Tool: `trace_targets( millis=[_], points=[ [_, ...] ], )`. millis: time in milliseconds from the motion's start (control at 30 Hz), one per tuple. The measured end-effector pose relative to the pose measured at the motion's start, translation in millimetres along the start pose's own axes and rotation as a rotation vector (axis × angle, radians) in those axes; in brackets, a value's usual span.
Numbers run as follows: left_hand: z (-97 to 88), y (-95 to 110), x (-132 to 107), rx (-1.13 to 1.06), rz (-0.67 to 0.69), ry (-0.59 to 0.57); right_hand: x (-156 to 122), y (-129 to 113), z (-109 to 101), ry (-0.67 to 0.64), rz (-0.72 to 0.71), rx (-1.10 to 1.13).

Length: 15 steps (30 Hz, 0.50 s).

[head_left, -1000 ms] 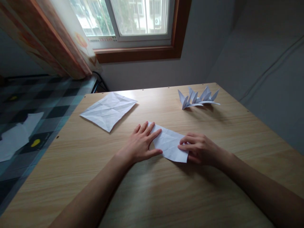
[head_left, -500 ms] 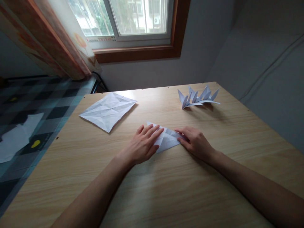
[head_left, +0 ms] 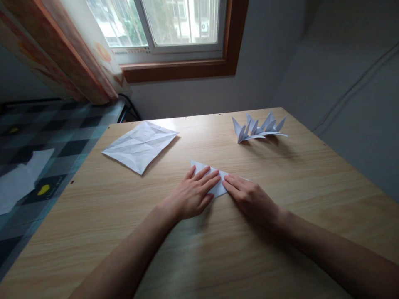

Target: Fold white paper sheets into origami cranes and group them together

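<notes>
Pressing folded white paper (head_left: 219,189) flat onto wooden table (head_left: 218,257) with both hands. Pinning its 9 o'clock half under left hand (head_left: 193,195): palm down, fingers straight and slightly spread toward 1 o'clock, nothing clasped. Covering its 3 o'clock end with right hand (head_left: 249,197): likewise flat and uncurled, fingertips aimed at 10 o'clock, resting on the sheet, no pinch. Nearly meeting fingertip to fingertip over the paper's middle, leaving a small white patch exposed between them. Leaving one pointed corner poking out at 11 o'clock of the left fingers. Keeping the paper about mid-table, fully down on the wood.

Elsewhere on the table:
- Spotting a creased square sheet (head_left: 140,145), unfolded and lying flat, at 10 o'clock from the hands, well apart.
- Spotting a cluster of pointed paper folds (head_left: 258,128) at 1 o'clock, near the far edge, tips up, also well apart.

Facing a window (head_left: 174,25) with a brown wooden frame at 12 o'clock, past the table. Passing a patterned curtain (head_left: 62,54) at 10 to 11 o'clock. Catching a checkered surface (head_left: 62,137) at 9 o'clock, lower than the tabletop, with a loose white sheet (head_left: 18,178) on it.
</notes>
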<state>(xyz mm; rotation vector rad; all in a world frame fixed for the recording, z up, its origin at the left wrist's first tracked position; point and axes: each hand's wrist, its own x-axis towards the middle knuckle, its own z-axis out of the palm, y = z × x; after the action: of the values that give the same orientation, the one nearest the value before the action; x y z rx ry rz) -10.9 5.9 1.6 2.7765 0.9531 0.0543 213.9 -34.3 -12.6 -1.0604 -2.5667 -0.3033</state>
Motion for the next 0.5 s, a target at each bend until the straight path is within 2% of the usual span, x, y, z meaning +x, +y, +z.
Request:
trace_targets(
  millis=[167,267,400,500],
  points=[
    [-3.8,0,1,0.014,-0.028,-0.052,-10,-7,-7,-0.067,0.072,-0.172],
    [-4.5,0,1,0.006,-0.021,-0.065,-13,-2,-15,-0.142,0.087,-0.211],
    [-3.3,-2,0,-0.014,0.014,-0.018,-12,19,-24,-0.251,-0.036,-0.139],
    [-2.9,-3,-2,-0.037,0.036,0.021,-12,35,-23,-0.170,-0.118,-0.053]
  ],
)
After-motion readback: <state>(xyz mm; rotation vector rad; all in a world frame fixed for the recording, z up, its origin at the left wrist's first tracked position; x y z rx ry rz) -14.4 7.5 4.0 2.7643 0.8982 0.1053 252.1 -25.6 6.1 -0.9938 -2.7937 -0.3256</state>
